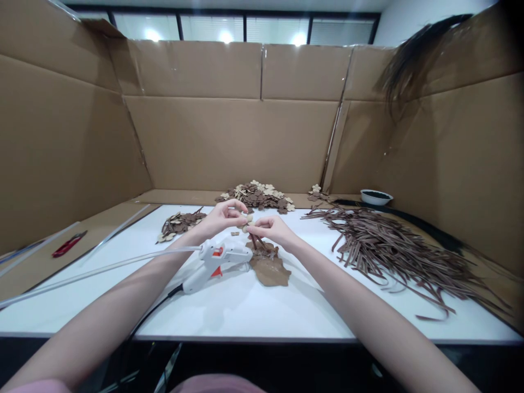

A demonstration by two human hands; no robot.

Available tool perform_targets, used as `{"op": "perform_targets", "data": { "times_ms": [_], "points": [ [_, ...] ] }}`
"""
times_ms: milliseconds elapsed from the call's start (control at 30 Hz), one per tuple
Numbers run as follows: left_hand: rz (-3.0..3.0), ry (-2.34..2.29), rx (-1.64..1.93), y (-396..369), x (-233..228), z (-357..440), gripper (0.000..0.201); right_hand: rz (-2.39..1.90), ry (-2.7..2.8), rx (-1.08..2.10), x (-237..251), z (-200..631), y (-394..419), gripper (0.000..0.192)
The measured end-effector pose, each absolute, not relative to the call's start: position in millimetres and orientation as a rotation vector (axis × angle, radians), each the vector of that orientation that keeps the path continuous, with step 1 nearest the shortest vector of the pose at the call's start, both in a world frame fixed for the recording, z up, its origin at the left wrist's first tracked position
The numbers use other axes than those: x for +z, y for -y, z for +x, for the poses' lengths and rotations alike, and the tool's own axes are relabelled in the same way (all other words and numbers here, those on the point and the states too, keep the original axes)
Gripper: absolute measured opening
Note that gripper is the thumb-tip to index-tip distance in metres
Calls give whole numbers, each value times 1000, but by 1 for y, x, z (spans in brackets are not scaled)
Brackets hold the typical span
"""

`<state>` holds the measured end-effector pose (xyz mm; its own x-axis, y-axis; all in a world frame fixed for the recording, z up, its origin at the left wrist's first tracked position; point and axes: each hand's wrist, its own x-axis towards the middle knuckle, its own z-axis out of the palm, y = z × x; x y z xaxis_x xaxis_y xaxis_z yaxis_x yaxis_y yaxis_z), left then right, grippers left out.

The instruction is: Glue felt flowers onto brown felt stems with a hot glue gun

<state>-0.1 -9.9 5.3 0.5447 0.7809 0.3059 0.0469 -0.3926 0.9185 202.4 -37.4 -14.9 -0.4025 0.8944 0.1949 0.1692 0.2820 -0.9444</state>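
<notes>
While the left hand (221,216) pinches a small pale flower piece (246,219) at table centre, the right hand (272,228), at its 3 o'clock, grips a thin brown stem (256,240). Both look light, flimsy, crushable; best held by edge and stem end. Glue gun (215,261) at 6 o'clock; brown strips (393,248) far right.

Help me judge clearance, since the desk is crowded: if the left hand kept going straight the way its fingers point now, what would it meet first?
The left hand points rightward at the right hand, close by. It would probably meet those fingertips and the small flower piece pinched between them first, though depth is hard to judge.
</notes>
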Motion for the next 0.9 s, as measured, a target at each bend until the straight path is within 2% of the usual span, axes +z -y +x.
{"op": "perform_targets", "data": {
  "times_ms": [900],
  "points": [
    [1761,-678,978,16,10,7,39,-920,1703,1163,-19,200,35,35]
  ]
}}
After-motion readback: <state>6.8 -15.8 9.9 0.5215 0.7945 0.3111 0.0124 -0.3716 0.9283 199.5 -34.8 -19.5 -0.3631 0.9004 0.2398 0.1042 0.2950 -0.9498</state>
